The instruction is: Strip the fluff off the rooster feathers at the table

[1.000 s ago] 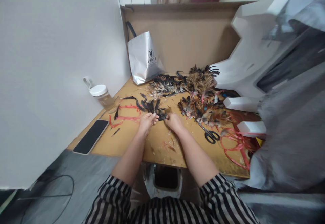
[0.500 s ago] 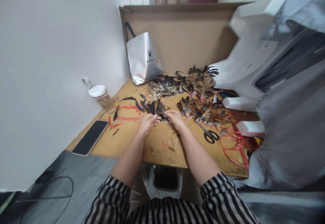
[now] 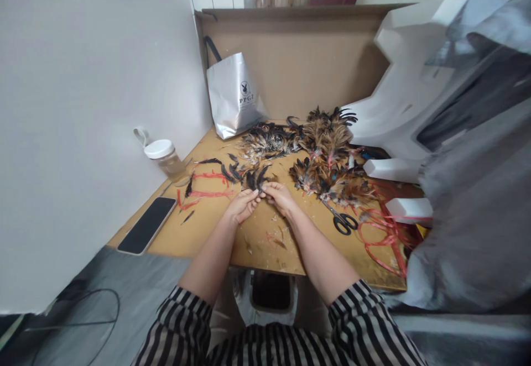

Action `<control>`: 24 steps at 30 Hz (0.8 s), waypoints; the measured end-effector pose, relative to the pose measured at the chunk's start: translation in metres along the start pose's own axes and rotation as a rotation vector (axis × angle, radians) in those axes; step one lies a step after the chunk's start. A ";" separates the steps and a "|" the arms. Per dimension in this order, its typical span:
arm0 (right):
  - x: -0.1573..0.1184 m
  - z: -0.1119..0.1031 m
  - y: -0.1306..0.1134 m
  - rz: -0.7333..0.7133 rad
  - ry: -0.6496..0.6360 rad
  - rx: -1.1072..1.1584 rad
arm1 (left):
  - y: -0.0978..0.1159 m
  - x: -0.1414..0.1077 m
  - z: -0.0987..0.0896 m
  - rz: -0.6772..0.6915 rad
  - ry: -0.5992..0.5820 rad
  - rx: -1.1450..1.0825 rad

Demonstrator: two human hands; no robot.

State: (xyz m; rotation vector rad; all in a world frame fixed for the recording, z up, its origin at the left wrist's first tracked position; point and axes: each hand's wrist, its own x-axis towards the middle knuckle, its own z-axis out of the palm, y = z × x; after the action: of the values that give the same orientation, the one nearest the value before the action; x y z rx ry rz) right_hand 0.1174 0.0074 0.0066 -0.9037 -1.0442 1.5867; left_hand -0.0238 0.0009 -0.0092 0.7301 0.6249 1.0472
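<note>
Over the middle of the wooden table, my left hand (image 3: 244, 204) pinches the base of a small bunch of dark feathers (image 3: 255, 179). My right hand (image 3: 279, 197) meets it from the other side, its fingers closed on the same base; the fingertips of both hands nearly touch. Feather tips point away from me. Just left of the bunch lie loose black feathers (image 3: 230, 173) and red strips (image 3: 211, 193). Brown feather bundles (image 3: 332, 181) rest to the right, with black-handled scissors (image 3: 345, 223) in front of them.
More feather piles (image 3: 269, 140) lie at the back near a silver bag (image 3: 232, 98). A lidded jar (image 3: 168, 161) and a phone (image 3: 147, 225) are on the left. Red ribbon (image 3: 388, 239) and white foam pieces (image 3: 409, 210) lie at the right. Cardboard (image 3: 290, 62) stands behind.
My right hand has moved left, closer to my left hand. The feathers between my hands now show as a narrower, darker bunch with curved tips.
</note>
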 end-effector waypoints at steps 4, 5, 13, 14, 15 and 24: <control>0.000 0.000 -0.001 -0.002 0.055 -0.036 | -0.001 0.001 0.002 0.046 0.078 0.056; 0.000 -0.001 -0.001 0.002 0.070 -0.045 | -0.001 0.002 0.002 0.067 0.103 0.086; 0.004 -0.001 0.005 -0.003 0.126 -0.063 | -0.006 0.005 0.008 0.224 0.249 0.274; 0.003 -0.001 0.005 -0.016 0.134 -0.069 | -0.006 0.005 0.008 0.224 0.245 0.275; 0.003 0.000 0.004 -0.029 0.142 -0.075 | -0.005 0.005 0.008 0.220 0.238 0.264; -0.001 0.002 -0.003 -0.064 0.126 -0.080 | 0.000 0.004 0.001 0.138 0.235 0.096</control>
State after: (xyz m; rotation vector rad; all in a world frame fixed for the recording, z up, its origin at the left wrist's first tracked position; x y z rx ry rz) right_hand 0.1167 0.0067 0.0105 -1.0013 -1.0435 1.4249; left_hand -0.0214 0.0043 -0.0089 0.7473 0.8410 1.2482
